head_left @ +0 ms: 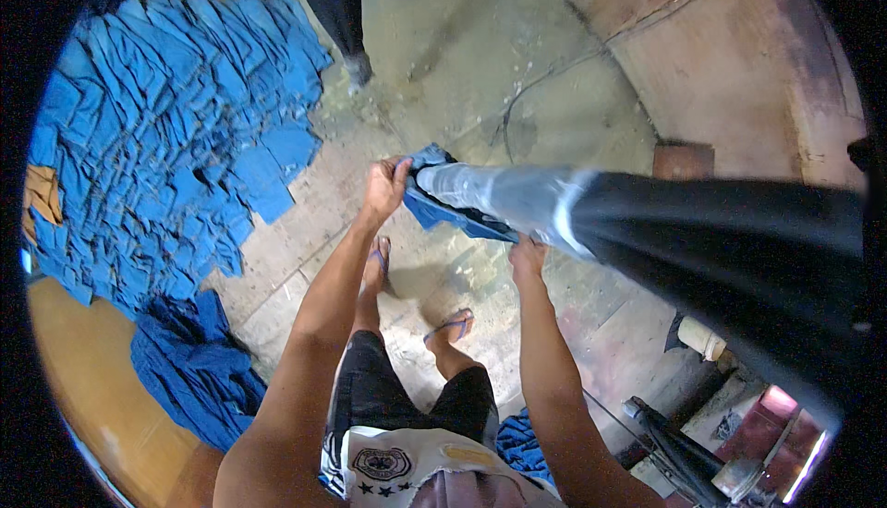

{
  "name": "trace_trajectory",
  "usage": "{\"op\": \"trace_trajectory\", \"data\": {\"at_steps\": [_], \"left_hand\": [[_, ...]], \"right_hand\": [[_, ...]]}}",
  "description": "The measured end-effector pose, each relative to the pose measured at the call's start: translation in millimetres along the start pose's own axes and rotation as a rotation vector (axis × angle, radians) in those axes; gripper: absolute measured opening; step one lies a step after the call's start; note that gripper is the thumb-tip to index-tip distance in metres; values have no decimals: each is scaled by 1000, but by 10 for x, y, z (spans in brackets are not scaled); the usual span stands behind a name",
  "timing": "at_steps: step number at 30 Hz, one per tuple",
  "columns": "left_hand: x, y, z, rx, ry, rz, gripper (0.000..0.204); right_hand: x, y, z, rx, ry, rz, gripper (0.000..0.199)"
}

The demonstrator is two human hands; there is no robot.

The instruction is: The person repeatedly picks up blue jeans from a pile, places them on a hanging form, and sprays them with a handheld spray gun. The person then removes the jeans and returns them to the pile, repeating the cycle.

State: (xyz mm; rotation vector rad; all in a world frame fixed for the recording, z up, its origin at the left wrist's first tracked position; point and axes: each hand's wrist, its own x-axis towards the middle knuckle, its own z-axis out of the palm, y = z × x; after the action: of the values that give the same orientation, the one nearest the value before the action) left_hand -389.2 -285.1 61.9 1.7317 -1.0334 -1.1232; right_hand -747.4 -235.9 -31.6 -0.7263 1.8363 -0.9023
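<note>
My left hand [383, 190] grips one side of the open end of a blue denim garment [451, 218], its thumb on top. My right hand [528, 257] is closed on the other side, so the opening is stretched between them. The rounded whitish end of a long black tube-shaped form [688, 235] lies at this opening. Part of the denim shows below and beyond the tip. Whether the tip is inside the garment or just over it, I cannot tell. The form reaches in from the right and is partly blurred.
Many blue denim pieces [176, 111] lie in overlapping rows at the left. A darker denim heap [194, 369] lies nearer me. A second black form [334, 0] hangs at the top. Cables cross the floor, and a white cylindrical container [700, 337] and pipes [679, 448] are at lower right.
</note>
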Motion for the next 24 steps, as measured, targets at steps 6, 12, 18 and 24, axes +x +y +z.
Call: {"op": "trace_trajectory", "data": {"at_steps": [6, 12, 18, 24], "left_hand": [[-655, 1879, -728, 79, -91, 223, 34], [-1522, 2593, -616, 20, -263, 129, 36], [-2073, 2811, 237, 21, -448, 429, 28], [-1986, 3599, 1235, -205, -695, 289, 36]], "right_hand": [[-1507, -2106, -620, -85, 26, -321, 31], [-2706, -2545, -1232, 206, 412, -101, 31], [-2943, -1900, -2161, 351, 574, -34, 31], [-2774, -2268, -3015, 634, 681, -166, 21]]}}
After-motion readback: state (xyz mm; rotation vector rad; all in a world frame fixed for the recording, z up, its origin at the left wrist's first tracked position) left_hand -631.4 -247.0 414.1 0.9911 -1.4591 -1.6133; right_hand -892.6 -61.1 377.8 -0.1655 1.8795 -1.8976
